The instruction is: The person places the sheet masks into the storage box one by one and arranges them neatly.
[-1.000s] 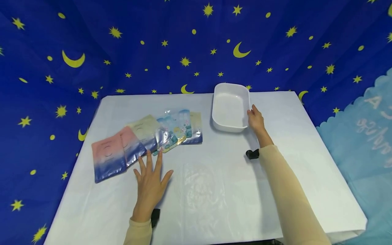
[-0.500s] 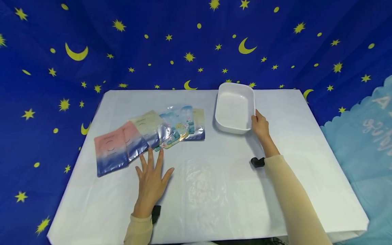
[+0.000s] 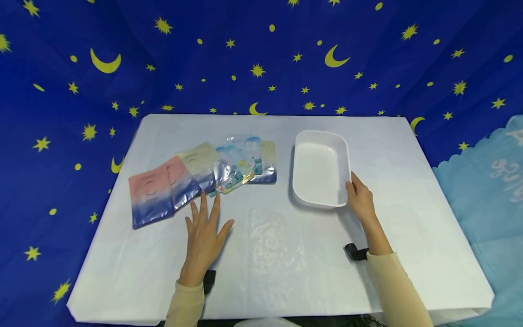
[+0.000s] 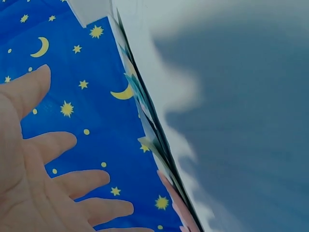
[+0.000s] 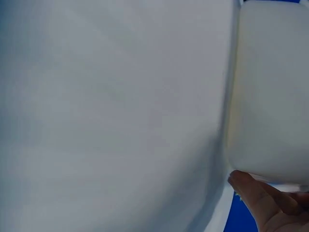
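Note:
A white rectangular basin [image 3: 320, 175] stands right of the table's middle, its inside bare. My right hand [image 3: 361, 200] grips its near right rim; in the right wrist view the thumb [image 5: 248, 191] lies against the basin's wall [image 5: 270, 96]. My left hand [image 3: 204, 238] hovers with fingers spread, holding nothing, just in front of a fanned row of flat sachets. The row runs from pink-and-blue sachets [image 3: 151, 195] at the left, through a cream-and-blue one [image 3: 200, 159] and light-blue patterned ones [image 3: 245, 156], to another cream-and-blue sachet [image 3: 267, 159] at the right. They overlap, partly hiding one another.
A white cover [image 3: 269, 272] lies over the table. Behind and to the left hangs a dark blue cloth [image 3: 229, 59] with yellow moons and stars. A light-blue cloth [image 3: 482, 204] hangs at the right. Black wrist mounts [image 3: 355, 252] sit under the wrists.
My right hand has drawn the basin toward me and slightly right, away from the table's back edge. The left hand stays spread by the sachets. The head view has shifted a little.

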Motion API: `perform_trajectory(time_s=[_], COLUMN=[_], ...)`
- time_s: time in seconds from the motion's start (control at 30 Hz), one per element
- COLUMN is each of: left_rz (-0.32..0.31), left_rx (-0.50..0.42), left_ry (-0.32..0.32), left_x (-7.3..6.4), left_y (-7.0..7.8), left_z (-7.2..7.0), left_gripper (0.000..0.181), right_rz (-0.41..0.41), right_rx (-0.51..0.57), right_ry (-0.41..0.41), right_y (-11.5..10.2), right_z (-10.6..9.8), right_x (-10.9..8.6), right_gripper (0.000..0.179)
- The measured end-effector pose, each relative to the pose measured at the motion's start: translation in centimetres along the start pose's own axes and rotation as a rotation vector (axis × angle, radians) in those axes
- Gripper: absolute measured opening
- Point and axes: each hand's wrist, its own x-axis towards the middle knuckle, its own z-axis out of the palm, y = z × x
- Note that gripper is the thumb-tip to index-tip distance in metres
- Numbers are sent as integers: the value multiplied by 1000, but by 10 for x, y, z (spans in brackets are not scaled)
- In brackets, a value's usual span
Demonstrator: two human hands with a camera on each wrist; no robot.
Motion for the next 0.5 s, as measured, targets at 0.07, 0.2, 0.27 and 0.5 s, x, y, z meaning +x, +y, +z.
perform_trajectory(time_s=[0.07,0.2,0.27,0.5], left_rz=[0,-55,-115,-355], left_rx=[8,27,31,56], left_ry=[23,78,96,104], left_x=[2,8,11,23], left_y=[-2,-14,-21,-55], left_z=[-1,-9,-16,-50], left_gripper=[72,69,68,63], right_rz=[5,17,20,4], right_rx=[-1,1,-3,-14], right_ry=[-8,-15,-19,-23], right_y=[3,6,8,7], right_z=[-3,-8,-9,-10], right_x=[-14,-39,-49,-72], right_gripper=[49,50,50,50])
